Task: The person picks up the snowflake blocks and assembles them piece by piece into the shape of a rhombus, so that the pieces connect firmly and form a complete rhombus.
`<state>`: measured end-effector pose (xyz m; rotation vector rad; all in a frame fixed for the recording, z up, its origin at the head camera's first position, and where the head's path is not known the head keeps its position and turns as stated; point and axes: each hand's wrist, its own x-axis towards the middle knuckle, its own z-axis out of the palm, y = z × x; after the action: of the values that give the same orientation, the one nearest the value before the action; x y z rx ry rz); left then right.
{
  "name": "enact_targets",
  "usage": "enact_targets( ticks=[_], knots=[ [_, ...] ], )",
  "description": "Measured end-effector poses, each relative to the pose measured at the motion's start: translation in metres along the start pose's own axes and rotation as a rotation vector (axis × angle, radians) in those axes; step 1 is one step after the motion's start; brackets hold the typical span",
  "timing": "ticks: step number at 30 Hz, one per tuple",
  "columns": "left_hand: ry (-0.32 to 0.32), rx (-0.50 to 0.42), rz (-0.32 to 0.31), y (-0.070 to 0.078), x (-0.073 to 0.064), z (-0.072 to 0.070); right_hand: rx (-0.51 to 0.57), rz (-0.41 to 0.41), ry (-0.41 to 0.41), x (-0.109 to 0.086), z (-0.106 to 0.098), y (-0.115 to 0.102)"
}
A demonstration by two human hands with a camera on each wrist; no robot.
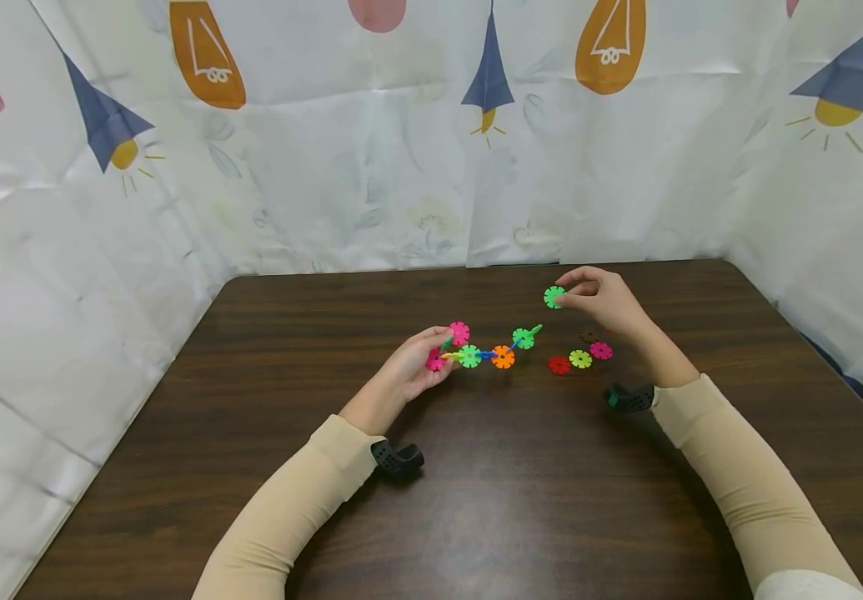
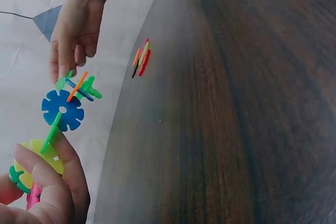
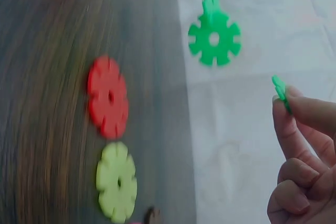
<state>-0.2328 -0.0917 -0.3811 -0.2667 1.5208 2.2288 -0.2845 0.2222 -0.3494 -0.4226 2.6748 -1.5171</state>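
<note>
The left hand [image 1: 425, 362] grips one end of the linked chain of notched discs [image 1: 504, 364], its fingers curled around the yellow and pink pieces, and holds it raised off the table [image 1: 521, 500]. The right hand [image 1: 611, 304] pinches a single green disc [image 1: 552, 297] between thumb and fingertips, just beyond the chain's free end and apart from it.

That free end is a green end disc [image 3: 214, 51], set crosswise to the pinched one, which is probably the right angle for slotting rim to rim. Lining up two notches first, then pressing straight in, should work best; bracing nearer the free end would likely stop the joints flexing.

To the chain's right lie red [image 1: 559, 365], yellow-green [image 1: 580, 359], pink [image 1: 600, 351] and brown [image 1: 589, 335] discs; behind it hangs a printed curtain [image 1: 416, 167].
</note>
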Motion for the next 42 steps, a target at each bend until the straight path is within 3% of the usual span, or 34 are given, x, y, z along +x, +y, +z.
enact_targets(
  ticks=[12, 23, 42],
  knots=[
    [-0.029, 0.0, -0.015, -0.002, -0.002, 0.003, 0.025, -0.1, -0.07, 0.003, 0.028, -0.019],
    [-0.003, 0.07, -0.006, -0.003, -0.004, 0.007, -0.001, -0.237, -0.101, 0.004, 0.06, -0.035],
    [-0.029, 0.083, -0.028, -0.008, -0.005, 0.008, 0.041, -0.274, -0.144, 0.003, 0.081, -0.034]
  ],
)
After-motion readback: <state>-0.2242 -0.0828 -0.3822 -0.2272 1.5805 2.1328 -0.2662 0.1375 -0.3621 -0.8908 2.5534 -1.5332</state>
